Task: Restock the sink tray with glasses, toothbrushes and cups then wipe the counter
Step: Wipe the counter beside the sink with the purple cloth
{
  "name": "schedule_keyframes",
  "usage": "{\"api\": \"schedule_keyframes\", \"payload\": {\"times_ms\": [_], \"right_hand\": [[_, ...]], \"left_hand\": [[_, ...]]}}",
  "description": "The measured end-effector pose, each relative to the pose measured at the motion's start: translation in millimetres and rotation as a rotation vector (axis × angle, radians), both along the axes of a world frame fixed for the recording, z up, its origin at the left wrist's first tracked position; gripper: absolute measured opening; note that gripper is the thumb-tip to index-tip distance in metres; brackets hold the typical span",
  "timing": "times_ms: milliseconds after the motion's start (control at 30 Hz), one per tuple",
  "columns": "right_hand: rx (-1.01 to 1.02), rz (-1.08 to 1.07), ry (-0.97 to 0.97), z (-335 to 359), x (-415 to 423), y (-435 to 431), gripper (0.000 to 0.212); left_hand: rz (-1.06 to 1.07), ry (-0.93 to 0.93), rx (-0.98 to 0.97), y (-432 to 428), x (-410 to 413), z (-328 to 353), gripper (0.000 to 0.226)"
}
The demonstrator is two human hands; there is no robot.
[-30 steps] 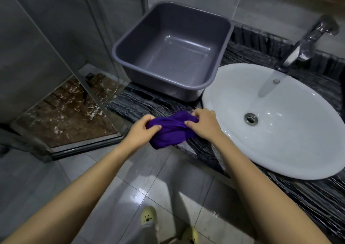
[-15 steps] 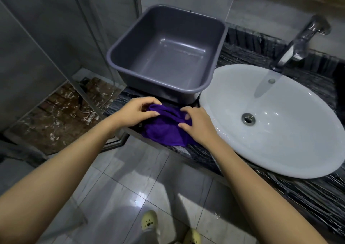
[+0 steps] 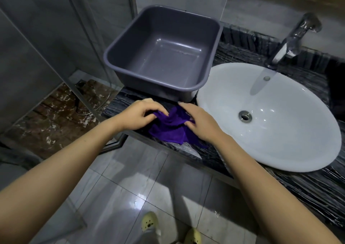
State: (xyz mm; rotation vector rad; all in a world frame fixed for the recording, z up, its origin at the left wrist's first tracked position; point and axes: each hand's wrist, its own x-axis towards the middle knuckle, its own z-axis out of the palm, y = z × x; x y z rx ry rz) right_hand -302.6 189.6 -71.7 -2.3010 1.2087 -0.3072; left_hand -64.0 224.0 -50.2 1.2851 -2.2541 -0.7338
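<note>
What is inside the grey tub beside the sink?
The tub looks empty: its bare grey bottom and far inner walls show, with a few shiny marks. The near inner wall is hidden behind its own rim, so something small against it could not be seen.

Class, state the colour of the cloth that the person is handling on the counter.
Purple cloth, clearest in the head view.
</note>
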Motion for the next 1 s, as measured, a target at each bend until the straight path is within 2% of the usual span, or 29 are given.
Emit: {"api": "schedule_keyframes", "payload": {"times_ms": [100,200,267,367,467,533,600,733,867,1000], "right_hand": [[0.026,0.142,0.077,0,3,-4,0.066],[-0.081,0.184,0.156,1,5,-9,0.044],[-0.14,0.122,0.113,0,1,-11,0.027],[-0.173,0.052,-0.002,2,-6,-10,0.018],[-0.244,0.041,-0.002,10,-6,-1,0.019],[-0.407,0.125,0.119,7,-5,11,0.025],[-0.485,0.198,0.213,-5,-10,26,0.033],[-0.369,0.137,0.152,-25,-21,48,0.041],[-0.311,0.063,0.123,-24,-9,41,0.027],[-0.271,-0.017,0.092,-28,6,28,0.034]], "left_hand": [[-0.092,-0.015,0.038,6,1,1,0.031],[-0.092,0.002,0.033,7,3,4,0.032],[-0.044,0.021,0.003,6,8,4,0.035],[0.041,0.068,-0.034,6,18,0,0.037],[0.078,0.057,-0.042,11,26,-7,0.036],[0.056,-0.037,-0.059,20,28,-14,0.038],[0.037,-0.157,-0.078,32,29,-24,0.038],[0.053,-0.305,-0.128,51,25,-46,0.037],[0.122,-0.283,-0.23,38,17,-51,0.023],[0.157,-0.263,-0.253,16,24,-51,0.021]]}}
